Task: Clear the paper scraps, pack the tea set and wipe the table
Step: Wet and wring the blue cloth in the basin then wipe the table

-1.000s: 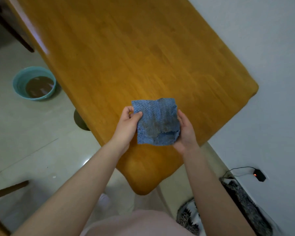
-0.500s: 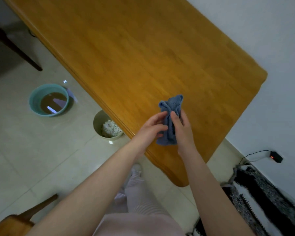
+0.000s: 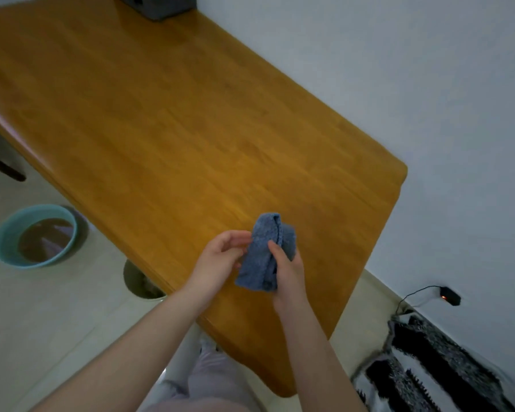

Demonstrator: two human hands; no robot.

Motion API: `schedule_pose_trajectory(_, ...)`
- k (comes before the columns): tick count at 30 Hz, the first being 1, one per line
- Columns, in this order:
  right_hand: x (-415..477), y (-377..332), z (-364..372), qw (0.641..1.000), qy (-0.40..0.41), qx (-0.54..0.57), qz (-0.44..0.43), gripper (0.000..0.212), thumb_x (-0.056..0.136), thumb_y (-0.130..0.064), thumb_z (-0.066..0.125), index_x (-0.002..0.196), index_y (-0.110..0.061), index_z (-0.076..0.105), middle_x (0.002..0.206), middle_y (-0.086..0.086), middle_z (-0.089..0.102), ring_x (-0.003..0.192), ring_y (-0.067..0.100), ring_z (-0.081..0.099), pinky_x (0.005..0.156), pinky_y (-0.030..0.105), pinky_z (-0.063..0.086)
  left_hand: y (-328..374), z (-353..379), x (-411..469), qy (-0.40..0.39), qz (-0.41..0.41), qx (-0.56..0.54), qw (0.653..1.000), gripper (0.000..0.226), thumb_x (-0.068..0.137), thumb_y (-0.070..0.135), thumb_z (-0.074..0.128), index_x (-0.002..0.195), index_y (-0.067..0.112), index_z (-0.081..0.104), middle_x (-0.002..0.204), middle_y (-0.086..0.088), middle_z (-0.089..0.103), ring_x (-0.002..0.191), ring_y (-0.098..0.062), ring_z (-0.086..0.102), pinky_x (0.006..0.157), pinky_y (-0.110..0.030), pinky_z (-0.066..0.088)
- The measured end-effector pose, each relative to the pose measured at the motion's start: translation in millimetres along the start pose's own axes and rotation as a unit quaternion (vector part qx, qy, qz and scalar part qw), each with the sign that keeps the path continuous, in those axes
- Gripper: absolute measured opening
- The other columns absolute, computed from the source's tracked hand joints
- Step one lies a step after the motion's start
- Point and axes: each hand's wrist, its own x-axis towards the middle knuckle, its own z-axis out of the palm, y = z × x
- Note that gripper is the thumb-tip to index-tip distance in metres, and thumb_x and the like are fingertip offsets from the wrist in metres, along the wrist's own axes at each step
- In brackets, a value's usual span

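A blue cloth (image 3: pixel 260 251), folded into a thick strip, is held above the near right part of the wooden table (image 3: pixel 167 138). My right hand (image 3: pixel 287 270) grips its lower right side with the thumb across the front. My left hand (image 3: pixel 220 258) sits just left of the cloth with curled, parted fingers whose tips touch its left edge. The tabletop around the hands is bare wood. No tea set or paper scraps show on it.
A grey box (image 3: pixel 161 5) stands at the table's far edge by the white wall. On the tiled floor left of the table sit a teal basin of brown water (image 3: pixel 36 236) and a pale bin (image 3: pixel 140 282), half hidden under the edge. A black-and-white rug (image 3: pixel 434 370) lies at the right.
The cloth went from spread flat between both hands to folded into a strip. My left hand has loosened from it, and the view has tilted up along the table.
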Motion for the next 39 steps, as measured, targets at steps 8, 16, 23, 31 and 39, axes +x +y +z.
schedule_pose_trajectory(8,23,-10,50,0.993,-0.038,-0.106,-0.027,0.04,0.091,-0.023,0.065,0.13,-0.028,0.053,0.116,0.0,0.067,0.1,0.022,0.068,0.086,0.049,0.056,-3,-22,27,0.085,-0.015,-0.064,0.994,0.012,0.098,0.013,0.051,0.104,0.019,0.058,0.1,0.003,0.06,0.087,-0.008,0.06,0.059,-0.01,0.047)
schedule_pose_trajectory(16,15,19,159,0.979,-0.079,-0.168,-0.084,0.029,0.094,-0.018,0.061,0.122,-0.025,0.059,0.108,-0.002,0.069,0.093,0.017,0.069,0.075,0.036,0.058,-6,-123,33,0.163,0.043,-0.078,0.983,0.022,0.09,0.01,0.064,0.092,0.032,0.062,0.099,0.01,0.065,0.092,-0.012,0.063,0.072,-0.026,0.057)
schedule_pose_trajectory(23,-8,75,297,0.957,-0.102,-0.231,-0.142,0.022,0.096,-0.014,0.057,0.116,-0.022,0.06,0.106,0.001,0.069,0.093,0.016,0.069,0.075,0.033,0.057,-5,-266,33,0.238,0.092,-0.05,0.966,0.026,0.083,0.009,0.069,0.09,0.034,0.063,0.093,0.015,0.066,0.083,-0.01,0.061,0.07,-0.023,0.053)
schedule_pose_trajectory(31,-25,142,425,0.909,-0.161,-0.322,-0.208,0.024,0.095,-0.014,0.059,0.119,-0.012,0.059,0.103,-0.006,0.068,0.095,0.007,0.065,0.077,0.024,0.053,-19,-406,33,0.307,0.115,-0.067,0.942,0.031,0.081,0.0,0.062,0.089,0.029,0.055,0.092,0.009,0.061,0.079,-0.01,0.056,0.066,-0.019,0.046)
schedule_pose_trajectory(39,-16,217,530,0.864,-0.281,-0.376,-0.183,0.027,0.093,-0.015,0.058,0.12,-0.013,0.059,0.106,-0.003,0.067,0.1,0.008,0.063,0.088,0.038,0.054,-50,-510,51,0.443,0.072,-0.195,0.872,0.032,0.078,-0.008,0.051,0.088,0.023,0.049,0.082,0.005,0.051,0.07,-0.005,0.049,0.067,-0.019,0.045)
